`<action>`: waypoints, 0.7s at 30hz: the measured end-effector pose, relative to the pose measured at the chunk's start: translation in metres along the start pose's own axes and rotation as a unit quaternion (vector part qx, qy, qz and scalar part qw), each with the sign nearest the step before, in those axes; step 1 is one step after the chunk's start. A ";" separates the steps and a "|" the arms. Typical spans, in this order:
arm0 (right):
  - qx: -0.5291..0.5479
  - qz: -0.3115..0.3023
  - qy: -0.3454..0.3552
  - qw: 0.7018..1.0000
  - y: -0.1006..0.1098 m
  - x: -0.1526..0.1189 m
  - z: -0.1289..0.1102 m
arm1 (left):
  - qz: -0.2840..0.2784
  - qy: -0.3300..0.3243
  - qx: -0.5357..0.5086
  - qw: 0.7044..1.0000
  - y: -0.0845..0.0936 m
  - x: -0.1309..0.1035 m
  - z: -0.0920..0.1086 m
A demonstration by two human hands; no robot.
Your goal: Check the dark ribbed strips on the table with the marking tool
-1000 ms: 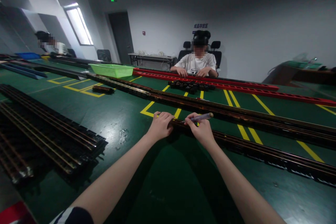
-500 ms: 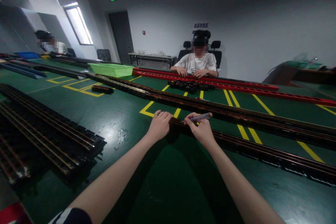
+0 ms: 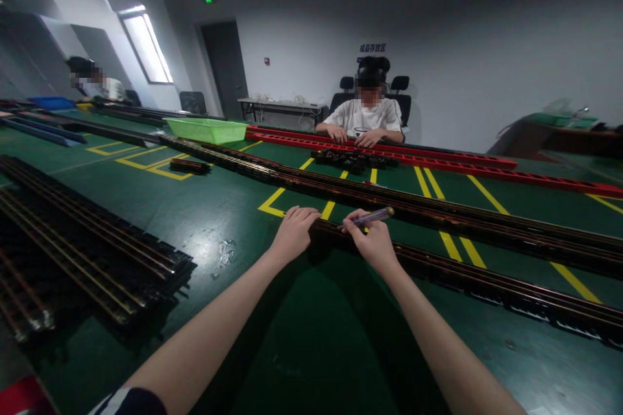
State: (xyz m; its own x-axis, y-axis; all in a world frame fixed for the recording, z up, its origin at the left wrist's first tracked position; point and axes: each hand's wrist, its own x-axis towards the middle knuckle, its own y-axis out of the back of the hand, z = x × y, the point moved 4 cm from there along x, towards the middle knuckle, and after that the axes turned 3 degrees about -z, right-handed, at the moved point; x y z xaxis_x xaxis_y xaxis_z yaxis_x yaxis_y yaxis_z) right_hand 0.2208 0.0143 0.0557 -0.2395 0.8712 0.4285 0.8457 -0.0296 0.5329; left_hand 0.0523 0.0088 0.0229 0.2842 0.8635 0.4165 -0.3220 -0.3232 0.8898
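Observation:
A long dark rail (image 3: 477,280) with copper-coloured strips runs from between my hands toward the right edge. My left hand (image 3: 294,232) is closed over its left end, fingers curled across the top. In my right hand (image 3: 372,238) is a screwdriver (image 3: 374,215) with a see-through handle. It slants down to the left, and its tip is at the rail a little right of my left hand. The exact contact at the tip is too small to make out.
More dark rails (image 3: 92,240) lie at the left, and another long rail (image 3: 403,200) crosses behind my hands. Beyond are a short dark piece (image 3: 189,166), a green basket (image 3: 207,130), red channels (image 3: 452,167) and a seated co-worker (image 3: 367,113). Yellow tape lines mark the green table (image 3: 311,350).
My left hand has shifted slightly left along the rail. The screwdriver in my right hand has barely moved.

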 end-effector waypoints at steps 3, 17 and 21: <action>0.002 0.008 -0.002 1.000 0.002 0.000 0.001 | 0.003 -0.002 -0.010 1.000 0.001 0.000 -0.001; 0.025 -0.003 0.007 1.000 0.002 -0.001 0.003 | -0.025 0.007 -0.023 0.999 0.006 0.000 0.003; 0.033 -0.009 0.005 0.999 0.001 -0.001 0.004 | -0.023 0.006 -0.012 1.000 0.006 0.001 0.004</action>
State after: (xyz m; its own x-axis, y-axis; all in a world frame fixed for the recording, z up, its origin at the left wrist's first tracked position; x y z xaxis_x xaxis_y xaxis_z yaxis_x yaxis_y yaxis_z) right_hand 0.2239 0.0159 0.0526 -0.2592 0.8660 0.4277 0.8707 0.0178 0.4916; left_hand 0.0539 0.0060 0.0290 0.2876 0.8819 0.3736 -0.3303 -0.2749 0.9030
